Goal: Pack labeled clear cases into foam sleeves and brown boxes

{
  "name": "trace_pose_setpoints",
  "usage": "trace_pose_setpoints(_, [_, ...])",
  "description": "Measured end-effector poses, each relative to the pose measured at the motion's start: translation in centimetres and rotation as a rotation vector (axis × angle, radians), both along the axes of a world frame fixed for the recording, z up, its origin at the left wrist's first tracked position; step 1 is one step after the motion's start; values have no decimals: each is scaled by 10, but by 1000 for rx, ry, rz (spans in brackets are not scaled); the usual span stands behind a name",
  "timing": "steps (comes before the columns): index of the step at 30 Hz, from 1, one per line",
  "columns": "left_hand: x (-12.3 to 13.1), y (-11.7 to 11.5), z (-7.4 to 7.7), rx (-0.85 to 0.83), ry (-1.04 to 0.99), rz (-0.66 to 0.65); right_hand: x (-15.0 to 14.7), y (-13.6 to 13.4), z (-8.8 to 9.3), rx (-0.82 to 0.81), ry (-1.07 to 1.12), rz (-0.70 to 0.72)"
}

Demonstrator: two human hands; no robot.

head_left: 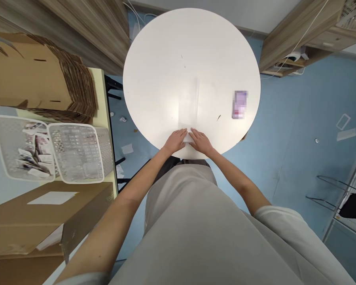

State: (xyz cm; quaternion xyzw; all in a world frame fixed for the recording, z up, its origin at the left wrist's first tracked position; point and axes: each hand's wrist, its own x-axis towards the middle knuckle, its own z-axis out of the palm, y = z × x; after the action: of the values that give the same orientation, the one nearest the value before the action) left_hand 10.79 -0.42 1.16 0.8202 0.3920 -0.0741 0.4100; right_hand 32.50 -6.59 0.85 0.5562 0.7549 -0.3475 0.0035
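A clear plastic sheet point(188, 107), long and narrow, lies flat on the round white table point(160, 51). Its near end is toward my body, and a glossy strip runs along its right side. My left hand point(176, 141) rests on the left of that near end, fingers stretched out and thumb apart. Facing it from the right, my right hand point(200, 142) lies the same way, its fingertips close to the left ones. A pale bit of the sheet shows between the hands. What lies under the fingers is hidden.
A blurred purple phone-like item point(240, 105) is on the table's right side. To the left, a bench carries flattened cardboard point(32, 79), a basket of clear packages point(80, 152), a basket of packets point(29, 150) and a large carton point(32, 221). Paper scraps point(127, 149) litter the floor.
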Motion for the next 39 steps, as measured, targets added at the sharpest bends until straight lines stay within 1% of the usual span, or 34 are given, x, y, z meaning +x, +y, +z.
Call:
trace_pose_setpoints(2, [-3, -7, 1, -54, -4, 56, 6, -7, 3, -17, 30, 13])
trace_pose_setpoints(5, [-5, -8, 4, -167, -7, 223, 13, -2, 4, -52, 47, 8])
trace_pose_setpoints(8, [-3, 3, 5, -254, -5, 389, 15, 13, 5, -88, 66, -65])
trace_pose_setpoints(10, [-1, 13, 4, -276, -6, 458, 12, 24, 4, -118, 60, -135])
trace_pose_setpoints(12, [2, 23, 2, -277, 6, 498, 7, 35, 2, -130, 36, -197])
trace_pose_setpoints(15, [7, 33, -4, -238, 82, 556, -1, 50, -4, -129, -3, -282])
trace_pose_setpoints(19, [17, 38, -13, -179, 150, 614, -3, 67, -15, -123, -97, -409])
trace_pose_setpoints(22, [29, 41, -15, -106, 206, 645, -1, 75, -20, -51, -107, -467])
trace_pose_setpoints(24, [39, 45, -16, 27, 205, 614, -1, 79, -21, 28, -91, -464])
trace_pose_setpoints(25, [43, 48, -15, 96, 175, 554, -2, 81, -20, 64, -82, -441])
trace_pose_setpoints(26, [46, 50, -15, 144, 131, 462, -4, 81, -19, 86, -74, -404])
trace_pose_setpoints(27, [48, 53, -15, 162, 86, 351, -5, 81, -17, 90, -67, -360])
trace_pose_setpoints(29, [48, 56, -15, 138, 14, 144, -6, 78, -14, 62, -58, -281])
trace_pose_setpoints(31, [42, 56, -15, 105, -17, 31, -5, 70, -13, 39, -49, -231])
trace_pose_setpoints(35, [22, 48, -15, 89, -27, -49, -2, 45, -13, 68, -30, -158])
trace_pose_setpoints(39, [9, 29, -9, 66, 2, -80, -3, 17, -11, 33, -31, -107])
